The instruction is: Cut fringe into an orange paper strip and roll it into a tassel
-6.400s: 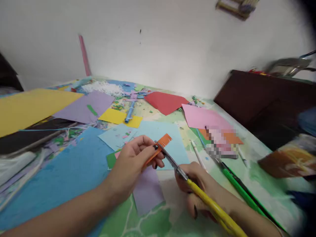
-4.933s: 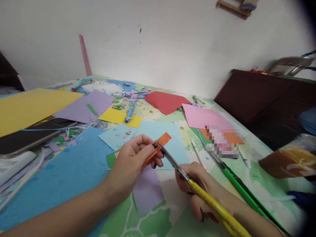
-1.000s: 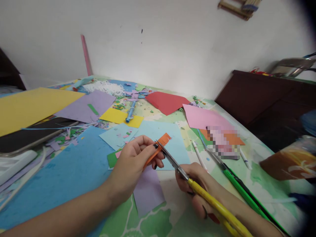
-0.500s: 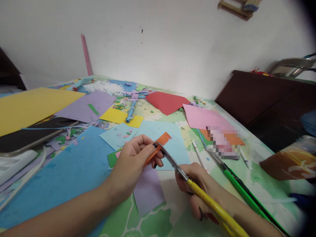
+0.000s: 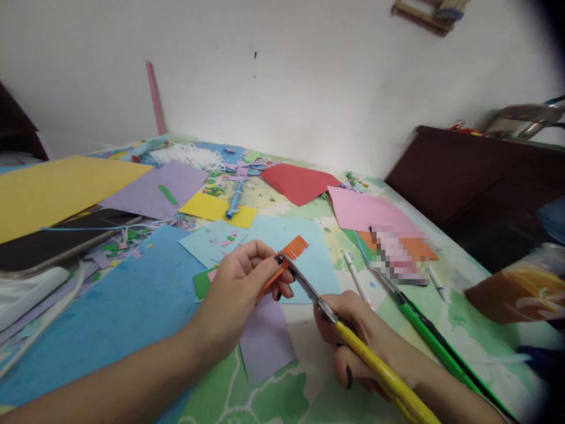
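Between the thumb and fingers of my left hand is an orange paper strip, its free end slit into a fringe along the near edge. My right hand is closed round the yellow-handled scissors. Their blades point up and left, and the tips meet the strip's edge right beside my left thumb. Part of the strip is hidden in my left hand. Under the hands lie a light blue sheet and a small purple paper.
Green-handled scissors and a white pen lie to the right, near a brown bottle. Left are a large blue sheet and a dark phone-like slab. Red paper and white string lie farther back.
The scissors' handles and my right thumb have shifted slightly, and the blades look nearer together. The small purple scrap at the strip's fringed end no longer shows. My left hand stays almost still.
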`<action>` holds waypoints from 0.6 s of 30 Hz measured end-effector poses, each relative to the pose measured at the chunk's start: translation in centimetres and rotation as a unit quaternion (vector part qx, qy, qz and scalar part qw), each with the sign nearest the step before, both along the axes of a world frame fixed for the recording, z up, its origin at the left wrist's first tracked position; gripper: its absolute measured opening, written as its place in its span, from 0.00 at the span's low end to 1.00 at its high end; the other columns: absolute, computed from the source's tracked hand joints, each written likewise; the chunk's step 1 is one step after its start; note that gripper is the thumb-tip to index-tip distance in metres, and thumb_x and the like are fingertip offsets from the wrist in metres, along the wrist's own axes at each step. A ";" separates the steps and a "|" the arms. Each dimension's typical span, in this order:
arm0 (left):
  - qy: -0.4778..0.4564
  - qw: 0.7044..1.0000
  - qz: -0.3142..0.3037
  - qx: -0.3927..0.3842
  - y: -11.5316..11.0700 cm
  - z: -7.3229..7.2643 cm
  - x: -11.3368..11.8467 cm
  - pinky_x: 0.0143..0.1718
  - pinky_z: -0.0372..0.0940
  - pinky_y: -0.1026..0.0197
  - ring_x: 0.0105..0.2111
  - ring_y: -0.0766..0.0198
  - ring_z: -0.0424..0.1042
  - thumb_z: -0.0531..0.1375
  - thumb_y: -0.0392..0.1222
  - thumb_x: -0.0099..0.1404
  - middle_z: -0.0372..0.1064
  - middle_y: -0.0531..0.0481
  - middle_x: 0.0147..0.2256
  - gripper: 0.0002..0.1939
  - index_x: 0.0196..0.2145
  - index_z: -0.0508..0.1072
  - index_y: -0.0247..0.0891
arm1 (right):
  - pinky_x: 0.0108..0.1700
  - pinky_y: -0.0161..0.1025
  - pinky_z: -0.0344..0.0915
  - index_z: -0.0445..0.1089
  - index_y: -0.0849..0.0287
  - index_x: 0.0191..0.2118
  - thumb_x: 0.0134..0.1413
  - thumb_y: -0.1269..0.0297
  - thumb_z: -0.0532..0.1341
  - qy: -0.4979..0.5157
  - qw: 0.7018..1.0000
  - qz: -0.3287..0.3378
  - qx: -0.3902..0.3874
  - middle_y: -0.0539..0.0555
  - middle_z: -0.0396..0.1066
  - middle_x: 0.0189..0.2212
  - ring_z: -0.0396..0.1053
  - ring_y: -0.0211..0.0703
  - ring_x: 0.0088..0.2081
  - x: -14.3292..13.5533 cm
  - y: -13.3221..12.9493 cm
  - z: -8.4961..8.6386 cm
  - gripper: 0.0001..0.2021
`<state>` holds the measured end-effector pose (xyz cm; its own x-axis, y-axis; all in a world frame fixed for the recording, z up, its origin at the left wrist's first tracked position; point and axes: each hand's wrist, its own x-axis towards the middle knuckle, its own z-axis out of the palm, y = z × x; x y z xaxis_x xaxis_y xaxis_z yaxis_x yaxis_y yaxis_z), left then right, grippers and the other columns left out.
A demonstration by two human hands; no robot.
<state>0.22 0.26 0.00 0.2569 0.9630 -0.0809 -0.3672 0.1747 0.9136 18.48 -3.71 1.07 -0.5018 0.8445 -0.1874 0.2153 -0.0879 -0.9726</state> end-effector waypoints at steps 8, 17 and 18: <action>-0.004 1.000 0.002 -0.007 0.0 0.2 0.0 0.26 0.61 0.66 0.21 0.69 0.68 0.59 0.38 0.59 0.71 0.53 0.22 0.05 0.27 0.66 0.36 | 0.17 0.26 0.49 0.50 0.57 0.21 0.40 0.50 0.67 -0.002 1.000 0.012 -0.017 0.41 0.46 0.17 0.47 0.26 0.17 0.0 -0.1 -0.1 0.25; 0.012 1.000 -0.008 -0.006 0.0 0.1 0.0 0.26 0.60 0.66 0.22 0.69 0.68 0.58 0.37 0.60 0.71 0.53 0.22 0.05 0.27 0.66 0.36 | 0.18 0.27 0.48 0.49 0.57 0.21 0.36 0.46 0.68 0.013 1.000 0.012 -0.010 0.41 0.44 0.18 0.46 0.27 0.18 0.0 0.1 -0.1 0.27; 0.014 1.000 -0.009 -0.006 0.0 0.1 0.0 0.26 0.60 0.66 0.22 0.69 0.68 0.58 0.37 0.60 0.71 0.53 0.22 0.05 0.27 0.66 0.36 | 0.18 0.27 0.47 0.49 0.57 0.21 0.37 0.48 0.68 0.006 1.000 0.014 -0.004 0.41 0.44 0.18 0.46 0.27 0.18 0.0 0.1 -0.1 0.26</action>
